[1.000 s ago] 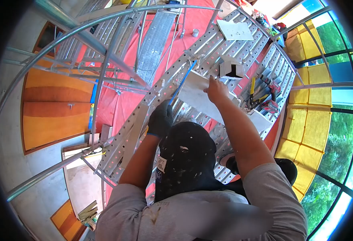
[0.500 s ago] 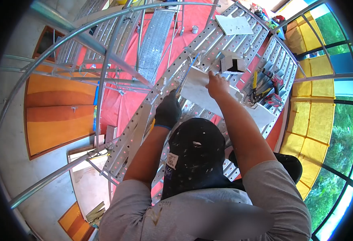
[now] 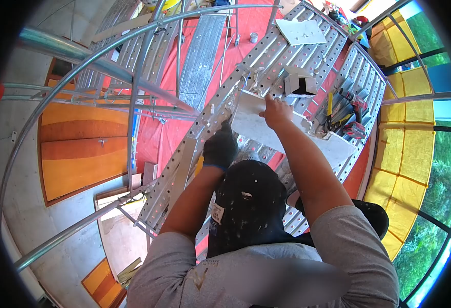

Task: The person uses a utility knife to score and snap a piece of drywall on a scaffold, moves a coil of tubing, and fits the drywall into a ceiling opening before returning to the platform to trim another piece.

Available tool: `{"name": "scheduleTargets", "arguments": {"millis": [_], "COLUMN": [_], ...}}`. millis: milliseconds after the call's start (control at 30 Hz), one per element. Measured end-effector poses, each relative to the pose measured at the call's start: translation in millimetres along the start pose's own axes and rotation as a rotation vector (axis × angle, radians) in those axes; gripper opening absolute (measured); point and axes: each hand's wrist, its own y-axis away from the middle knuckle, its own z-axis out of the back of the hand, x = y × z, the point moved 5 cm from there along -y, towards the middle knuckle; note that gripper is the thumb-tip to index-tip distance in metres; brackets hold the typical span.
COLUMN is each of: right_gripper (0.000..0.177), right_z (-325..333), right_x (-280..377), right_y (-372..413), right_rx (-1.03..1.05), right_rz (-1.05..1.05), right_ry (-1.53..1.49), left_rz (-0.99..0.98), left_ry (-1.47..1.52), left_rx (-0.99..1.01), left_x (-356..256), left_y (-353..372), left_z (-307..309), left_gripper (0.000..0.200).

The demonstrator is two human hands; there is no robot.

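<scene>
A white board (image 3: 256, 123) lies at a slant across the metal scaffold planks in front of me. My right hand (image 3: 277, 112), bare, grips its far edge with the fingers curled over it. Beside the board's left end is my left hand (image 3: 219, 148) in a dark glove, its fingers closed and one fingertip pointing forward along that end. A yellow strip (image 3: 200, 165) shows just behind the glove, by the wrist. I cannot tell what the gloved fingers hold. Beyond the board stands a small open box (image 3: 300, 85).
To the right lie a red cordless drill (image 3: 356, 102) and yellow-handled cutters (image 3: 330, 110). Another white board (image 3: 301, 32) rests farther along the planks (image 3: 266, 51). Scaffold tubes (image 3: 107, 64) cross on the left. Red sheeting (image 3: 159, 143) covers the floor below.
My left hand has shifted slightly right and nearer to me. The thin bluish strip ahead of it along the board's end no longer shows. My right hand stays on the board.
</scene>
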Motion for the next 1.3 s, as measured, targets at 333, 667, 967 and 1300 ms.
{"name": "scheduleTargets", "arguments": {"millis": [333, 667, 967, 1300], "right_gripper": [0.059, 0.058, 0.058, 0.059], "right_z": [-4.8, -3.5, -1.1, -5.9], "right_x": [-1.2, -0.9, 0.6, 0.6], "right_y": [-2.5, -3.7, 1.8, 7.0], "right_rx": [0.023, 0.062, 0.004, 0.004], "right_rz": [0.006, -0.017, -0.002, -0.005], "right_ry": [-0.002, 0.002, -0.004, 0.014], "left_rz": [-0.022, -0.111, -0.02, -0.04], "left_ry": [0.083, 0.035, 0.061, 0.09], "left_rx": [-0.013, 0.0, -0.019, -0.072], "left_x": [-8.3, -15.5, -6.8, -12.1], "left_y": [-18.0, 1.5, -8.3, -36.9], "left_z": [7.5, -14.4, 10.4, 14.1], "left_gripper": [0.042, 0.04, 0.033, 0.026]}}
